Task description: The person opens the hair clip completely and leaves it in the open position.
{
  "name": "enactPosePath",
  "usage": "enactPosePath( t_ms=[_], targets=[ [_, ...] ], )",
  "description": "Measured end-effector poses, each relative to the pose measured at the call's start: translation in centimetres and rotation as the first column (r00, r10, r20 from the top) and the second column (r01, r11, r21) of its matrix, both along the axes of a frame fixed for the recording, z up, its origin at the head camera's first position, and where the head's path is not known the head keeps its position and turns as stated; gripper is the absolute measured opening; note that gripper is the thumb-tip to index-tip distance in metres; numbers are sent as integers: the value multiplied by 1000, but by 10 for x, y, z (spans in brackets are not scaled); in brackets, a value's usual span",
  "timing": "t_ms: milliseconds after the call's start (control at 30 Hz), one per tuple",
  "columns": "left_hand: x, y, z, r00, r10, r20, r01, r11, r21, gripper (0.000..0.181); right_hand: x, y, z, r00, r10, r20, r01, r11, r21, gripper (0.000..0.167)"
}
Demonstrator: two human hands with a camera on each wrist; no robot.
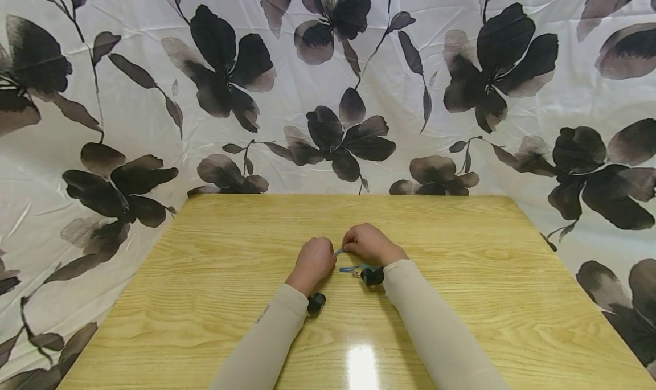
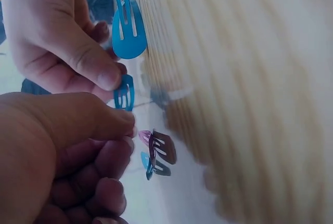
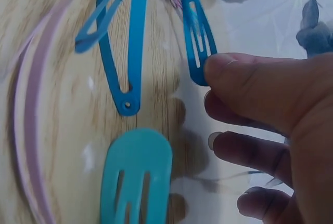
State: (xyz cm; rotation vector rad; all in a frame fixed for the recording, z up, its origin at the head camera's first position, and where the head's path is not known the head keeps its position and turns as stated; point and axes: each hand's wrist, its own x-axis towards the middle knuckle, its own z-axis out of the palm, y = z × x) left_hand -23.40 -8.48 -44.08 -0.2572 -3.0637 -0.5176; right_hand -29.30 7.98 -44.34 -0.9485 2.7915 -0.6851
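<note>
Between my two hands is a blue snap hair clip (image 1: pixel 339 252), its slotted body showing in the left wrist view (image 2: pixel 123 94). My left hand (image 1: pixel 315 259) pinches one end with thumb and forefinger. At the other end, the thumb and fingertips of my right hand (image 1: pixel 370 243) pinch the same clip. Below the hands lies another blue snap clip (image 3: pixel 136 42), its frame sprung apart. A teal clip (image 3: pixel 138 148) is close to it in the right wrist view, and a pink-purple clip (image 3: pixel 35 94) curves along that view's left side.
A wood-grain table (image 1: pixel 230 225) spreads under both arms. Black wrist cameras (image 1: pixel 316 304) sit at the cuffs, the right one beside the loose clips. Behind the table hangs a white cloth (image 1: pixel 410 111) with dark flowers.
</note>
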Motion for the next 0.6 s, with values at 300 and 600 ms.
enactPosePath(
  t_ms=[300, 600],
  targets=[
    [-1, -7, -2, 999, 44, -25, -38, 980, 197, 21, 5, 8, 2, 996, -47, 78, 54, 994, -91, 11],
    [-1, -12, 7, 999, 50, -8, -45, 951, 305, 22, 8, 12, 4, 993, -63, 101, 77, 987, -144, 10]
  ],
)
